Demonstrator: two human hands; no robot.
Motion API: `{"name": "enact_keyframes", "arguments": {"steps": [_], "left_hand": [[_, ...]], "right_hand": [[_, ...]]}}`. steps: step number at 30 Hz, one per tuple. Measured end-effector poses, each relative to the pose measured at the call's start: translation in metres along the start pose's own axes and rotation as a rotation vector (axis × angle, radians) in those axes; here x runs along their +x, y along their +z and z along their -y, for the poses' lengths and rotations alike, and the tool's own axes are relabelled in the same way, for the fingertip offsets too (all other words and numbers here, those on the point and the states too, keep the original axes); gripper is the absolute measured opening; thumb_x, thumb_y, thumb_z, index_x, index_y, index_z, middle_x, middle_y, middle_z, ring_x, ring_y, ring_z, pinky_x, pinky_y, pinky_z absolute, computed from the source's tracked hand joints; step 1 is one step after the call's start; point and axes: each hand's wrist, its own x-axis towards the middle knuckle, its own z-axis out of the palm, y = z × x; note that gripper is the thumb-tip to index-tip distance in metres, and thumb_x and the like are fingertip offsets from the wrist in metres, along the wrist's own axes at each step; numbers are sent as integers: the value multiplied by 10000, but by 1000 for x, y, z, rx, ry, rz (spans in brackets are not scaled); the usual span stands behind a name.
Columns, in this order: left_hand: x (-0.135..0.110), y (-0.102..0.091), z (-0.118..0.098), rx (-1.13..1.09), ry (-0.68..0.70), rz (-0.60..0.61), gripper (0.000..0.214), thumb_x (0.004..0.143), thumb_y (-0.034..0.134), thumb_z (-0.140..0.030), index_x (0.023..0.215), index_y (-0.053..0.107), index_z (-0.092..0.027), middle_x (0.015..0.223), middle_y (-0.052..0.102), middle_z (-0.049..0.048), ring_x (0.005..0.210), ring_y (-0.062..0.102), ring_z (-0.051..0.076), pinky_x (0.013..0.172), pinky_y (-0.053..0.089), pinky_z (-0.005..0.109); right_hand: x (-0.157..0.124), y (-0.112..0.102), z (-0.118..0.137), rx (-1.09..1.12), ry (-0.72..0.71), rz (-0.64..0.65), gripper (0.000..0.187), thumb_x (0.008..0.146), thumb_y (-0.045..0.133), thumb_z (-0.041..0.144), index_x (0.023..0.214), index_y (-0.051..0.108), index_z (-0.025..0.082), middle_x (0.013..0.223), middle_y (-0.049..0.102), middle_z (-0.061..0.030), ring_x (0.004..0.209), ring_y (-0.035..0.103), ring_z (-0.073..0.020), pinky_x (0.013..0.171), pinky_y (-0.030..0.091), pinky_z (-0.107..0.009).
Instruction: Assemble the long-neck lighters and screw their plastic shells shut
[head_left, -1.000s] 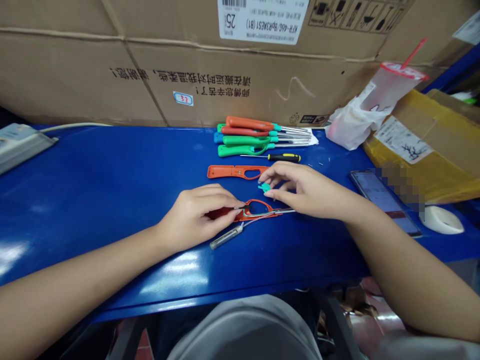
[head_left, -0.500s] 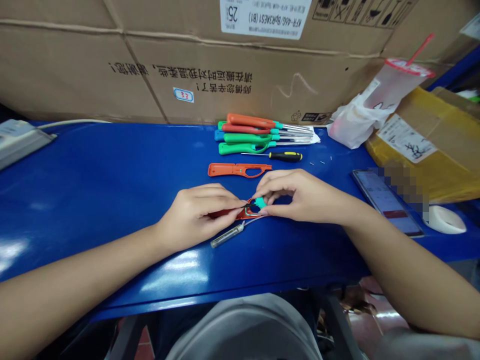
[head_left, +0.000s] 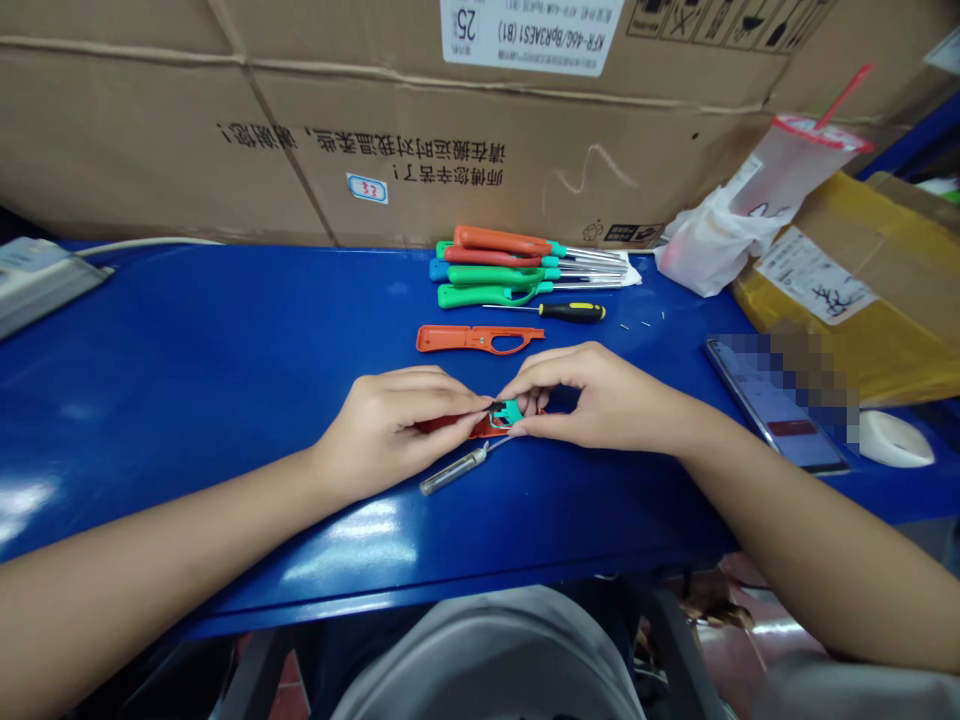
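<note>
My left hand (head_left: pixel 401 425) is closed, thumb and fingertips pinching a small black part (head_left: pixel 497 408) over an orange lighter half-shell (head_left: pixel 487 427). My right hand (head_left: pixel 592 400) pinches a teal lighter trigger (head_left: pixel 511 413) against that black part. Both pieces are at the opening of the half-shell, which my fingers partly cover. Just in front of it lies a clear gas tube (head_left: pixel 455 471) with a thin hose running toward my right fingertips. The other orange half-shell (head_left: pixel 480 340) lies inside-up beyond my hands.
Several assembled lighters (head_left: pixel 495 275) are stacked behind, near a black-and-yellow screwdriver (head_left: pixel 571 312) and tiny metal pins (head_left: pixel 646 323). To the right are a phone (head_left: pixel 772 405), a white mouse (head_left: pixel 894 439), a taped parcel (head_left: pixel 862 290) and a bagged drink cup (head_left: pixel 787 165). A large carton (head_left: pixel 337 110) backs the table.
My right hand has moved slightly left, bringing the teal trigger up against the black part. My left hand stays nearly in place.
</note>
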Motion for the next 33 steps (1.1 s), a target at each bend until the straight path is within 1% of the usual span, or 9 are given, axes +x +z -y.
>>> {"name": "enact_keyframes", "arguments": {"steps": [4, 8, 11, 15, 18, 22, 26, 30, 33], "left_hand": [[-1, 0, 1, 2, 6, -6, 137, 943, 736, -137, 1045, 810, -190, 942, 831, 63, 836, 786, 164, 783, 645, 252], [-1, 1, 1, 6, 13, -11, 137, 937, 734, -119, 1036, 812, -175, 945, 831, 71, 846, 789, 166, 791, 647, 248], [0, 0, 0, 12, 8, -8, 141, 946, 725, -127, 1040, 814, -183, 956, 833, 70, 859, 792, 169, 795, 650, 251], [0, -1, 0, 21, -16, 9, 174, 962, 705, -141, 1081, 817, -203, 989, 836, 63, 875, 794, 170, 805, 655, 252], [-1, 0, 0, 26, -30, 16, 195, 961, 697, -134, 1101, 816, -199, 1009, 833, 65, 894, 794, 169, 830, 651, 244], [0, 1, 1, -15, -24, 35, 242, 959, 670, -92, 1150, 804, -158, 1033, 827, 92, 913, 790, 169, 849, 646, 243], [2, -1, 3, -27, -31, 70, 253, 973, 654, -91, 1138, 818, -190, 1056, 837, 75, 942, 796, 180, 882, 651, 267], [2, -1, 8, -84, -77, 97, 243, 969, 683, -111, 1118, 833, -229, 1030, 846, 48, 921, 795, 186, 858, 661, 290], [2, 1, 10, -104, -134, 98, 203, 961, 712, -132, 1084, 843, -227, 1000, 848, 43, 910, 801, 188, 853, 659, 288]], "right_hand": [[0, 2, 2, 24, 3, -52, 215, 860, 807, 292, 1041, 800, 177, 897, 766, -36, 804, 709, -149, 783, 586, -284], [2, 5, 4, 88, 107, -98, 289, 802, 857, 344, 1020, 786, 169, 862, 777, -31, 784, 715, -157, 773, 597, -294], [2, 5, 4, 85, 156, -104, 255, 792, 861, 359, 968, 792, 187, 843, 787, -23, 791, 726, -170, 782, 589, -306], [1, 4, 6, 45, 152, -100, 203, 824, 828, 353, 944, 807, 190, 841, 796, -25, 802, 731, -179, 781, 569, -310], [1, 5, 6, 68, 173, -121, 224, 815, 832, 361, 952, 810, 185, 814, 787, -21, 771, 719, -173, 747, 558, -302], [2, 6, 4, 119, 207, -144, 231, 793, 833, 354, 931, 807, 171, 785, 770, -21, 750, 702, -165, 726, 557, -297], [1, 5, 4, 149, 250, -167, 274, 755, 855, 369, 933, 803, 167, 784, 760, -23, 742, 693, -163, 709, 559, -295], [0, 4, 4, 98, 254, -153, 253, 765, 851, 388, 888, 799, 174, 771, 751, -23, 725, 688, -159, 695, 542, -291], [1, 5, 3, 65, 277, -146, 216, 769, 839, 360, 875, 799, 177, 760, 750, -21, 715, 686, -155, 687, 533, -284]]}}
